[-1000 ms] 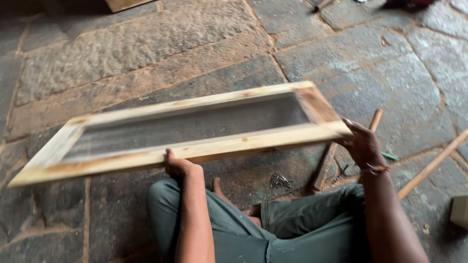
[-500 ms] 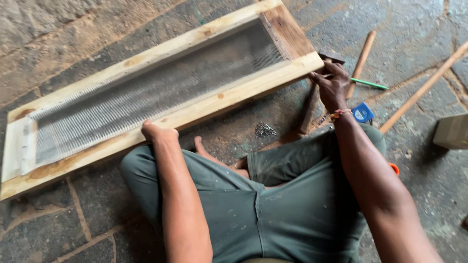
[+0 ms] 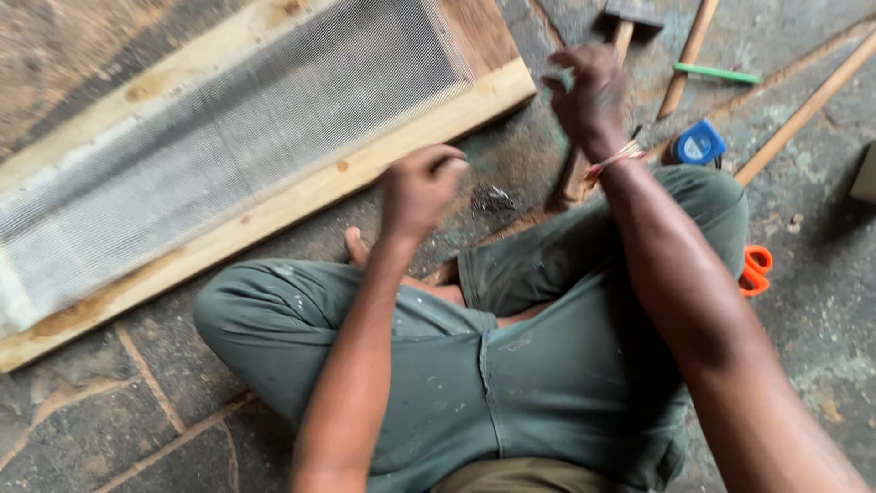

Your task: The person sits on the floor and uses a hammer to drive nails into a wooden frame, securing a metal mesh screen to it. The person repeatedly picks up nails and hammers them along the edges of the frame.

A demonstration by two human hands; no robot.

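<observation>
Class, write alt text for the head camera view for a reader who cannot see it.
A seated person's left hand and right hand hang above a stone floor, beside a long wooden frame with wire mesh. A hammer lies nearby.

Bare arms, green trousers

Grey-green trousers with pale paint specks fill the lower centre; a red-and-white thread band circles the wrist at upper right.

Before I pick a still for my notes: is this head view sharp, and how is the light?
Head view: both hands smear with motion, the left hand curled, the right hand open; the mesh frame is softly blurred too. Light is flat daylight, without glare or hard shadows; the blue tape measure reads clearer.
</observation>
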